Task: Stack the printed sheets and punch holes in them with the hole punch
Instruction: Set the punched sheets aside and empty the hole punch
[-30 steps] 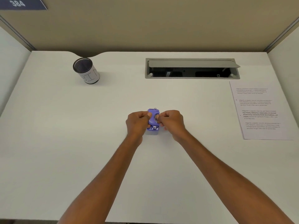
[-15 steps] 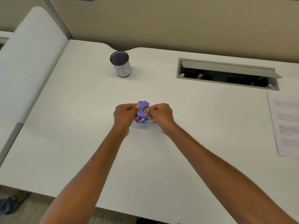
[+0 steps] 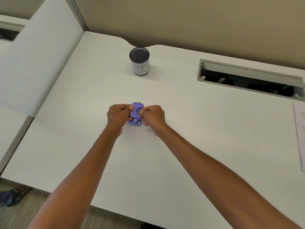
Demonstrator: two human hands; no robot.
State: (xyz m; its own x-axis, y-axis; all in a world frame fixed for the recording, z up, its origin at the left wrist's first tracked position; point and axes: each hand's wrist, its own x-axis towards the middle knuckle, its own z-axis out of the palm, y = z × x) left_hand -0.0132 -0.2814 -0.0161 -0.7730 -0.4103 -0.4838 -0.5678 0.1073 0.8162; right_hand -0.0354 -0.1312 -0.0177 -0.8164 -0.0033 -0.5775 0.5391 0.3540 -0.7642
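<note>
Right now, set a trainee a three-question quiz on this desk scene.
1. True or false: both hands grip the purple hole punch.
2. Multiple choice: the mesh cup stands A) beyond the punch, B) on the printed sheets, C) in the cable tray.
3. Fill in: the sheets lie at the desk's ____ edge.

Key: 1 true: left hand, right hand. 2 A. 3 right.

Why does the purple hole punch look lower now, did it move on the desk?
No. The hole punch keeps its place below the mesh pen cup; only the camera turned left.
</note>
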